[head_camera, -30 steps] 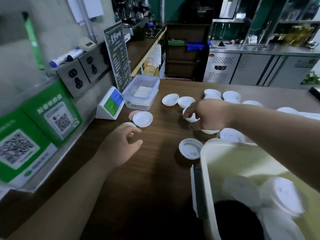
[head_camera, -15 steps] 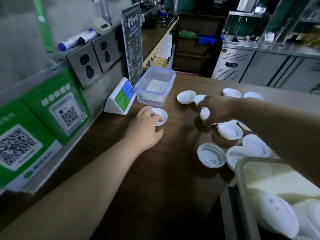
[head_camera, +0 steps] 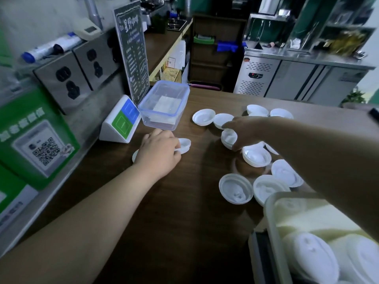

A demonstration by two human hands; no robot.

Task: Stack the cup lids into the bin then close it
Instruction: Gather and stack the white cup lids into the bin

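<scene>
The bin sits at the near right, part filled, with loose lids scattered beside it; the left hand has reached forward and now pinches a lid by the clear container, the right hand still curls round a small stack: gathering, not yet binning

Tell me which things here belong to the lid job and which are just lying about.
Job: lids, bin, left hand and right hand, both gripping lids.
Lying about: clear box, menu sign, payment stand, sockets.
</scene>
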